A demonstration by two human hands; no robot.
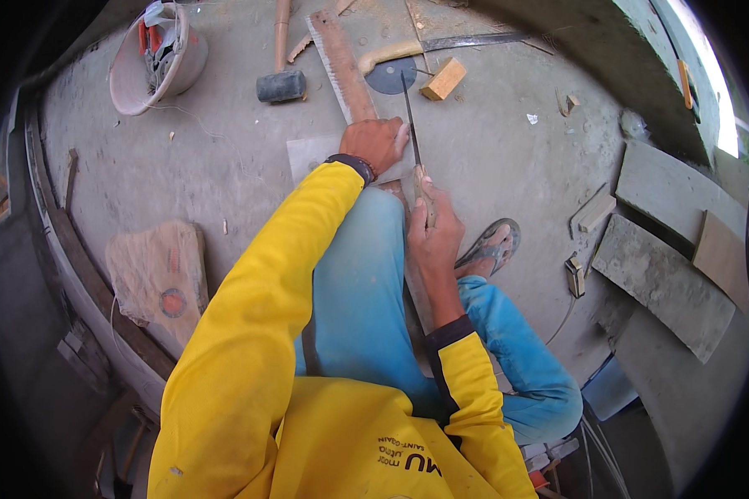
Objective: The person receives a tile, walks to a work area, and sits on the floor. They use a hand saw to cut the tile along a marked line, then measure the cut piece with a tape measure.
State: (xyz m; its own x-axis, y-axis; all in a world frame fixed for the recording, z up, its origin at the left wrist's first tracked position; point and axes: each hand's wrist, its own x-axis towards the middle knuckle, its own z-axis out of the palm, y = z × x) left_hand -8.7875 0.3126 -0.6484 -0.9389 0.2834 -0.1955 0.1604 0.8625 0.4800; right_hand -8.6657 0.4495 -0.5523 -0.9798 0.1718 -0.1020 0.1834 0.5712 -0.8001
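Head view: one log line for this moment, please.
left hand: pressing on plank | right hand: gripping file by handle, tip forward | nearby: mallet, bucket

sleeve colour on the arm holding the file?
Bright yellow with a dark cuff; the right hand grips the file. Head view.

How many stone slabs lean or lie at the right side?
3: a grey slab uppermost, a tan slab below it, a larger grey slab lowest. Others may be hidden.
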